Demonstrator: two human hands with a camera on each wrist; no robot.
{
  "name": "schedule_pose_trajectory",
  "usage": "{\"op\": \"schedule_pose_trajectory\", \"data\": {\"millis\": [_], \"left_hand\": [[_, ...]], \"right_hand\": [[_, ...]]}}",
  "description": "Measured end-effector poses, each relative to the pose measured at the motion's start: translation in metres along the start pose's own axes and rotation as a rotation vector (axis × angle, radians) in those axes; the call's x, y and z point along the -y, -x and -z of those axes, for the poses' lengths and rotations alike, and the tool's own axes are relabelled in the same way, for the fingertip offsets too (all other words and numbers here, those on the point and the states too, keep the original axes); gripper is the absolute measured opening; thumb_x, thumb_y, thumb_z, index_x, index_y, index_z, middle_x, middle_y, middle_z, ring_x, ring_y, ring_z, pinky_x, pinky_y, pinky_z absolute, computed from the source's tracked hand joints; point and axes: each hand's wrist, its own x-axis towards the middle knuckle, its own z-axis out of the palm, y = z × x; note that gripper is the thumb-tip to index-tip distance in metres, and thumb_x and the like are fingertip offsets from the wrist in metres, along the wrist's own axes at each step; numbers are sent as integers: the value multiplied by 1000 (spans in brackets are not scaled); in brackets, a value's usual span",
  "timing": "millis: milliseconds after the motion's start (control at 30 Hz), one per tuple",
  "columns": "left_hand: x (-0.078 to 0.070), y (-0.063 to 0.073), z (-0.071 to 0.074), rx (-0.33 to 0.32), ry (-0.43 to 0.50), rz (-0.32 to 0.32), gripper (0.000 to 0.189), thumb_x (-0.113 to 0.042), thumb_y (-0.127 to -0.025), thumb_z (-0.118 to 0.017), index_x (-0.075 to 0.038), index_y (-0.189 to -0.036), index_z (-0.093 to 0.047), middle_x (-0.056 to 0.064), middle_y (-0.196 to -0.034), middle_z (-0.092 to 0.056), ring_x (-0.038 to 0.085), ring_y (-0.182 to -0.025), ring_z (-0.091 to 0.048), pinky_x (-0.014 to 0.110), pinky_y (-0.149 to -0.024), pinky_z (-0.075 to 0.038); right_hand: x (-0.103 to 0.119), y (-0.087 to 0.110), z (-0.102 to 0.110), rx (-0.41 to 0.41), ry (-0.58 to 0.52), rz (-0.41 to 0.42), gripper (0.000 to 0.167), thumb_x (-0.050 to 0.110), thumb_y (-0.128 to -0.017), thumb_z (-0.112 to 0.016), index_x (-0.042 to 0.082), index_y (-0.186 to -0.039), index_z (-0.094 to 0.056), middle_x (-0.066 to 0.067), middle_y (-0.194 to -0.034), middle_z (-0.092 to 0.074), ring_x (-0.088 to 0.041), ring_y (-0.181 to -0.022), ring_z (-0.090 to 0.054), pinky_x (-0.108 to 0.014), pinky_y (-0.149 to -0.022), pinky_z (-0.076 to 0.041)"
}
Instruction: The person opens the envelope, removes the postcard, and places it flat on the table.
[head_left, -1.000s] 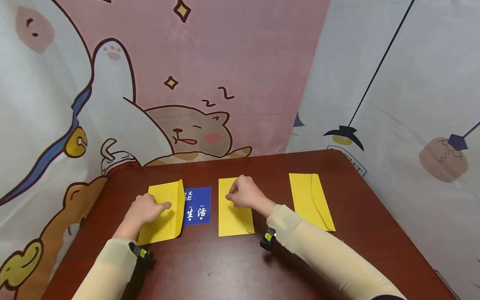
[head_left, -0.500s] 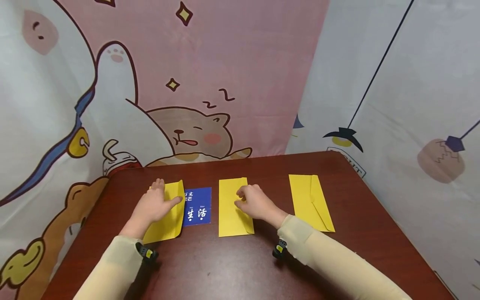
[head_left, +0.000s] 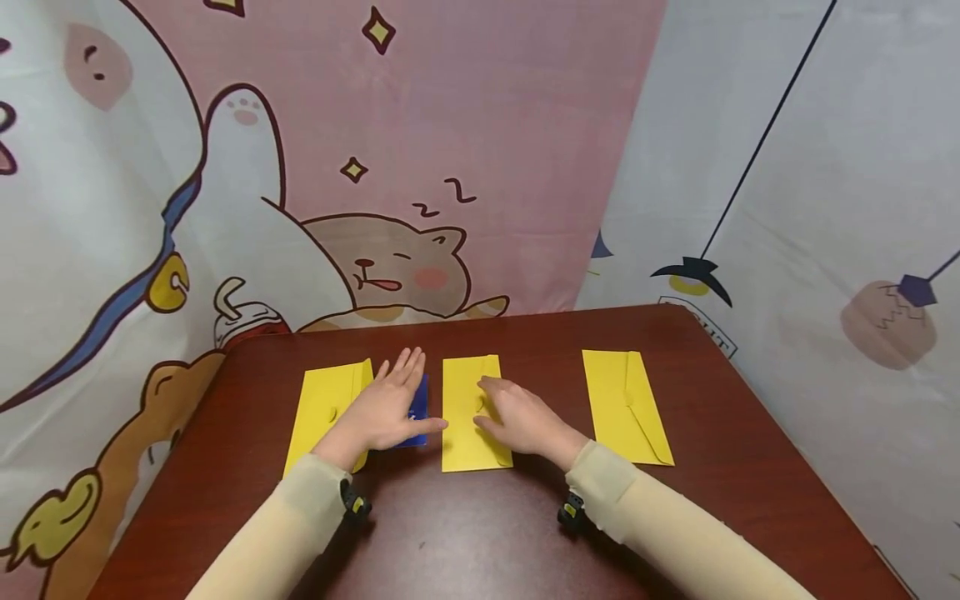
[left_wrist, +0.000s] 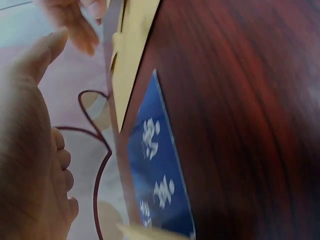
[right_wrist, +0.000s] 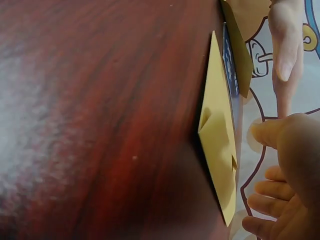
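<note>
Yellow paper is used for three envelopes, laid in a row on the reddish-brown table (head_left: 450,542), probably so that each can be reached separately. Between the left envelope (head_left: 318,408) and the middle envelope (head_left: 461,417), the blue card (left_wrist: 162,150) is placed with its white characters facing up, perhaps in order to be read. Whether its far-left edge is covered by the left envelope's flap cannot be told. Above the card, the left hand (head_left: 382,414) is held with fingers stretched and thumb spread; nothing is gripped by it. Over the middle envelope, the right hand (head_left: 525,421) is held with fingers loosely bent, and no object is pinched. The right envelope (head_left: 626,408) is left untouched, well apart from both hands.
</note>
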Motion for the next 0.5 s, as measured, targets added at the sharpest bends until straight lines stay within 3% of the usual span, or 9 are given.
{"op": "schedule_pose_trajectory", "data": {"millis": [233, 500], "left_hand": [[-17, -17, -14, 118, -48, -29, 126, -86, -87, -55, -1, -168, -11, 14, -176, -3, 29, -162, -2, 52, -128, -8], [-23, -31, -25, 202, -90, -32, 135, -94, -80, -52, -3, -169, -7, 14, -177, -3, 28, -162, 1, 53, -128, -5]], "right_hand": [[-2, 5, -5, 39, 116, 50, 64, 37, -102, -70, -5, -148, -55, -22, -153, -54, -34, -139, -54, -46, -115, -44], [-2, 8, -10, 61, 157, 73, 62, 35, -103, -68, -6, -147, -56, -22, -151, -55, -34, -139, -55, -45, -115, -44]]}}
